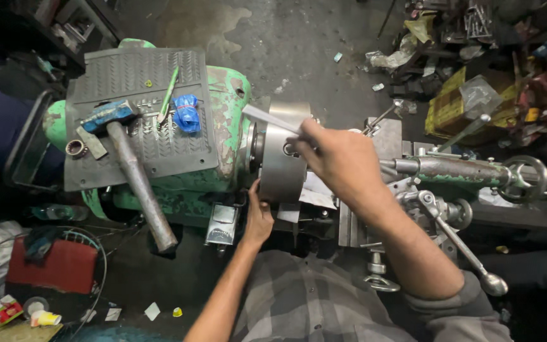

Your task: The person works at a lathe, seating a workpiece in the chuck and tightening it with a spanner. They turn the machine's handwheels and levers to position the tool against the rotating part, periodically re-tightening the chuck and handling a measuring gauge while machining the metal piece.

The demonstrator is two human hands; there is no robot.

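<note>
On the left, one ribbed grey mat (137,136) is lying over the green lathe headstock (226,120), serving as a tray that is keeping loose tools from sliding off: one blue-headed hammer (128,164) is resting diagonally with its handle overhanging the front edge, and one green rod (168,95), one blue bundle (187,113), one flat metal bar (90,142) and one small ring (75,148) are lying beside it. Moving right, the left hand (259,218) is cupping the lower rim of the single steel chuck (283,158), seemingly steadying it against turning. The right hand (339,158) is closing around a pale strip-like tool (270,118) and pressing it onto the chuck's face, the grip tight for leverage. Further right, one tailstock (451,170) with one handwheel (527,178) is sitting well apart from the chuck, and one ball-ended lever (466,250) is angling towards the person.
</note>
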